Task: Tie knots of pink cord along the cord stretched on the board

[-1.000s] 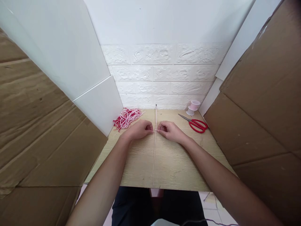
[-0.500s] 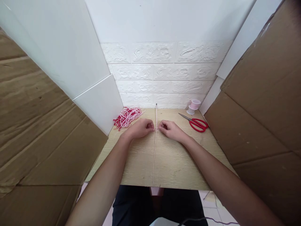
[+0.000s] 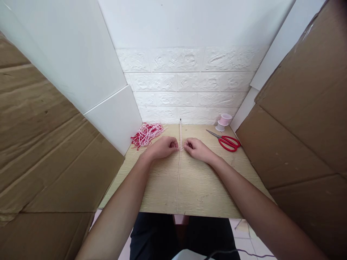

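Observation:
A thin pale pink cord [image 3: 178, 177] runs straight down the middle of the wooden table [image 3: 195, 187], from a pin at the back wall to the front edge. Its far part looks knotted or braided. My left hand [image 3: 162, 147] sits just left of the cord, fingers curled in a pinch on a strand at the knot. My right hand [image 3: 197, 148] mirrors it on the right, also pinching a strand. The two hands nearly meet at the cord.
A tangled heap of red and pink cords [image 3: 145, 134] lies at the back left. Red-handled scissors [image 3: 226, 141] lie at the back right, beside two small pink spools [image 3: 223, 122]. Cardboard panels [image 3: 303, 119] wall in both sides.
Both hands have stayed at the knot; the right hand's fingers have edged slightly closer to the cord. The view has shifted up a little.

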Action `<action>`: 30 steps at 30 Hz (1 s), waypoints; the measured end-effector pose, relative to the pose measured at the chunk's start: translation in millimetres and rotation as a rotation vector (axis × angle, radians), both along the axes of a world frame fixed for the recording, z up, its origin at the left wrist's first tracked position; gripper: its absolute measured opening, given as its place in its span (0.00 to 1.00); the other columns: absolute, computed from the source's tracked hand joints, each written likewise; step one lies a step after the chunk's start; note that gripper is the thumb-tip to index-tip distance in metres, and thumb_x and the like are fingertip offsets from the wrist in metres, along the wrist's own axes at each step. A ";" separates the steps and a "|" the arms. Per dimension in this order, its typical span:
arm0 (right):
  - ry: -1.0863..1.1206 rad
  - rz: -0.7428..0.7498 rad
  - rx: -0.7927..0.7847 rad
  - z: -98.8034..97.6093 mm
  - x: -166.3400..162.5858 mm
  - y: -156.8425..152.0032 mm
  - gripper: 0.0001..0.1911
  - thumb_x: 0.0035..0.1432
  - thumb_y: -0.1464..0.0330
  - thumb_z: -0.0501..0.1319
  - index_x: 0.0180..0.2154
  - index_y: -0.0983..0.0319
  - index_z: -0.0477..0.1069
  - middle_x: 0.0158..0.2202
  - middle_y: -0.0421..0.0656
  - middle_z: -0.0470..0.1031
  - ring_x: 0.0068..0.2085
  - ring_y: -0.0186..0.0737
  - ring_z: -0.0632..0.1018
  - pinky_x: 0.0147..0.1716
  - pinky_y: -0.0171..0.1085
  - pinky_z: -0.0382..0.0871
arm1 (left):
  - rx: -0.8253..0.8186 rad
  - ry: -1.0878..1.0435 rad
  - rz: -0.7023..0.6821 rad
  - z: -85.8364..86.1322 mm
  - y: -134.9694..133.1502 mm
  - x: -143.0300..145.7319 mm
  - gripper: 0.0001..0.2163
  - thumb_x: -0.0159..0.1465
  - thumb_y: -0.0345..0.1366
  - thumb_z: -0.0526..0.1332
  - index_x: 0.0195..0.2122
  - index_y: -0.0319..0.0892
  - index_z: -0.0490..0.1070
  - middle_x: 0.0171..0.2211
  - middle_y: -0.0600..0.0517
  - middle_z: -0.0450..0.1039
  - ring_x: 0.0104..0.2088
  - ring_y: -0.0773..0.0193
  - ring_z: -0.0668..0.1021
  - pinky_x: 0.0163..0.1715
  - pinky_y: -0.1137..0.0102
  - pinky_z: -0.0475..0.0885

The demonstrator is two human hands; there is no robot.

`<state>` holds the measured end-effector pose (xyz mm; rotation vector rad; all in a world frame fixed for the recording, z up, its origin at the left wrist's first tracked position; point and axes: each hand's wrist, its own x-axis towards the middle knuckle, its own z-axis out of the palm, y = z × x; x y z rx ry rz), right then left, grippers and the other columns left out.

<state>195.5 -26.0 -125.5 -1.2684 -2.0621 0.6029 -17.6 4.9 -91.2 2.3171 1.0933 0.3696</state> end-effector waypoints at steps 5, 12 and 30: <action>-0.084 0.053 0.070 -0.2 4.1 0.6 0.04 0.58 0.74 0.57 0.31 0.63 0.68 0.31 0.42 0.71 0.34 0.37 0.69 0.35 0.35 0.60 | -0.005 0.033 0.003 0.9 1.0 -2.4 0.09 0.61 0.41 0.62 0.35 0.41 0.75 0.30 0.53 0.74 0.29 0.67 0.73 0.27 0.73 0.62; -0.171 0.032 0.125 2.2 7.4 -0.1 0.04 0.58 0.74 0.57 0.31 0.63 0.68 0.30 0.43 0.70 0.34 0.38 0.68 0.36 0.36 0.60 | -0.012 0.066 0.017 -0.1 2.2 -2.8 0.09 0.60 0.41 0.62 0.34 0.41 0.75 0.30 0.53 0.74 0.29 0.67 0.73 0.27 0.73 0.62; -0.218 -0.088 0.036 8.1 13.5 -4.3 0.03 0.53 0.72 0.57 0.28 0.62 0.69 0.29 0.41 0.72 0.30 0.35 0.69 0.29 0.34 0.56 | -0.057 0.113 0.039 9.3 1.4 -9.5 0.08 0.58 0.39 0.62 0.34 0.41 0.76 0.30 0.54 0.75 0.29 0.68 0.74 0.26 0.75 0.63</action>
